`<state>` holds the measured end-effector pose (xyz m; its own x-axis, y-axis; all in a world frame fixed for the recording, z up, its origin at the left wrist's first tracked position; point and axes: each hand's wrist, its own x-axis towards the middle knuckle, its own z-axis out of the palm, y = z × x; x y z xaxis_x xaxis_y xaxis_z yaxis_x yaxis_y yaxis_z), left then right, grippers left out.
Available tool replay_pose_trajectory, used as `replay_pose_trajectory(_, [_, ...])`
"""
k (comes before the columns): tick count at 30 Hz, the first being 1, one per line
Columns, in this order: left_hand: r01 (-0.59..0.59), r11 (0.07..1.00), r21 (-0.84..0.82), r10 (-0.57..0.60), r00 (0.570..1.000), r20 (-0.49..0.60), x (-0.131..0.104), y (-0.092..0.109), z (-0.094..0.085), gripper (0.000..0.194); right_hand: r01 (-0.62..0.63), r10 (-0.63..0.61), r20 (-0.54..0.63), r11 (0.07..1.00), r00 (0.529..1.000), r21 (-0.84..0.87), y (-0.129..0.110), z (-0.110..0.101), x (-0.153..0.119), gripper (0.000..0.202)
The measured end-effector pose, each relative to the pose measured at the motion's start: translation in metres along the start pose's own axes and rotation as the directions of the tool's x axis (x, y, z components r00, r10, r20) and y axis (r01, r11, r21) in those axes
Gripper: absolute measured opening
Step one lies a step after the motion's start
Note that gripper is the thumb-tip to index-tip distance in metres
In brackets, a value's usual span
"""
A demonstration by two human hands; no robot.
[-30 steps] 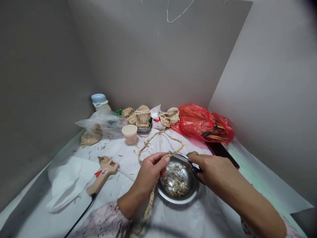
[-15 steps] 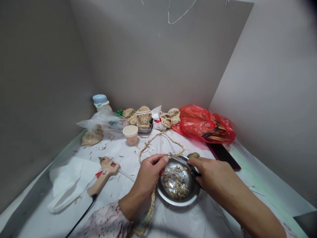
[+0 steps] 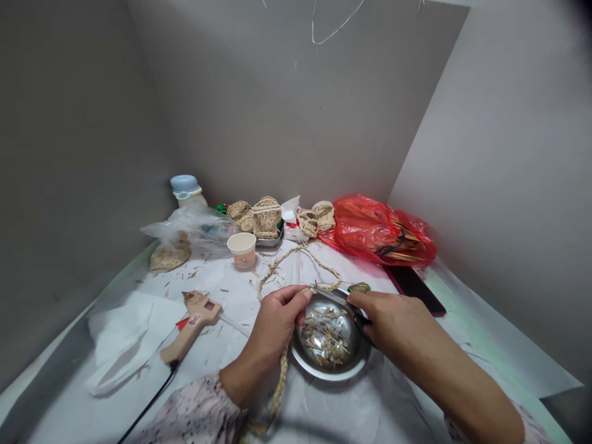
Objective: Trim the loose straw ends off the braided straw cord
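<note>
A long braided straw cord point(image 3: 283, 376) loops over the white-covered table, and my left hand point(image 3: 281, 316) pinches part of it at the bowl's left rim. My right hand point(image 3: 383, 314) is closed on the black handles of scissors point(image 3: 330, 296), whose blades point left, their tips at my left fingertips. Below both hands stands a round metal bowl point(image 3: 330, 375) with straw scraps point(image 3: 326, 339) inside. Whether the blades touch the cord is too small to tell.
A glue gun point(image 3: 197, 320) with a cable lies at the left, near white paper point(image 3: 120, 333). Behind are a paper cup point(image 3: 242, 250), woven straw pieces point(image 3: 267, 217), a plastic bag point(image 3: 194, 225), a lidded bottle point(image 3: 185, 190), a red bag point(image 3: 365, 231) and a dark phone point(image 3: 416, 291).
The whole view has shifted slightly, with everything a little further left in the picture. Both hands keep nearly the same pose over the bowl.
</note>
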<state>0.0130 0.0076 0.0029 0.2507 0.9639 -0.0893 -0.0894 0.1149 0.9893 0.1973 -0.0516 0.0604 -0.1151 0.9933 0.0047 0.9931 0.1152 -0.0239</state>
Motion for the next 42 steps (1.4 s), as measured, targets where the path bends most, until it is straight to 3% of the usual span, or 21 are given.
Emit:
replay_pose_trajectory(13, [0.0, 1.0, 0.031, 0.0, 1.0, 0.001, -0.001, 0.004, 0.001, 0.028, 0.029, -0.029, -0.021, 0.999, 0.999, 0.018, 0.007, 0.002, 0.0, 0.027])
replay_pose_trajectory(16, [-0.004, 1.0, 0.017, 0.005, 1.0, -0.014, 0.0, 0.002, 0.001, 0.03, 0.038, -0.031, -0.062, 0.993, 0.998, 0.111, 0.013, 0.001, -0.001, 0.018])
replay_pose_trajectory(18, [-0.008, 1.0, 0.009, 0.008, 1.0, -0.025, 0.0, 0.001, 0.002, 0.032, -0.001, 0.031, -0.115, 0.968, 0.993, 0.249, 0.015, 0.0, 0.003, 0.01])
replay_pose_trajectory(21, [-0.03, 0.999, 0.036, 0.031, 0.999, -0.023, -0.002, 0.003, 0.003, 0.031, -0.036, 0.147, -0.156, 0.829, 0.977, 0.558, 0.013, 0.004, 0.015, 0.023])
replay_pose_trajectory(24, [-0.074, 0.992, 0.106, 0.075, 0.997, -0.006, -0.006, 0.005, 0.004, 0.028, -0.04, 0.207, -0.069, 0.48, 0.976, 0.876, 0.005, 0.016, 0.029, 0.03])
replay_pose_trajectory(27, [-0.145, 0.975, 0.166, 0.143, 0.989, 0.023, -0.01, 0.005, 0.004, 0.023, -0.03, 0.254, -0.013, 0.162, 0.967, 0.986, -0.003, 0.029, 0.037, 0.033])
replay_pose_trajectory(30, [-0.164, 0.979, 0.125, 0.157, 0.985, 0.065, -0.013, 0.004, 0.005, 0.021, 0.016, 0.281, -0.01, -0.019, 0.96, 1.0, -0.007, 0.036, 0.04, 0.038])
replay_pose_trajectory(32, [-0.102, 0.995, 0.011, 0.1, 0.988, 0.116, -0.014, 0.004, 0.005, 0.026, 0.052, 0.287, -0.028, -0.075, 0.957, 0.996, -0.009, 0.038, 0.039, 0.041])
replay_pose_trajectory(35, [0.03, 0.989, -0.147, 0.003, 0.976, 0.22, -0.013, 0.005, 0.005, 0.035, 0.105, 0.294, -0.075, -0.087, 0.953, 0.991, -0.013, 0.039, 0.038, 0.041])
replay_pose_trajectory(38, [0.122, 0.978, -0.169, -0.06, 0.942, 0.329, -0.01, 0.006, 0.003, 0.029, 0.143, 0.278, -0.116, -0.08, 0.954, 0.986, -0.018, 0.04, 0.037, 0.041])
replay_pose_trajectory(40, [0.155, 0.975, -0.157, -0.087, 0.925, 0.37, -0.009, 0.006, 0.002, 0.021, 0.153, 0.279, -0.132, -0.053, 0.951, 0.987, -0.019, 0.04, 0.037, 0.04])
replay_pose_trajectory(42, [0.155, 0.977, -0.145, -0.094, 0.928, 0.361, -0.008, 0.007, 0.001, 0.017, 0.152, 0.295, -0.154, 0.03, 0.943, 0.988, -0.019, 0.039, 0.038, 0.037])
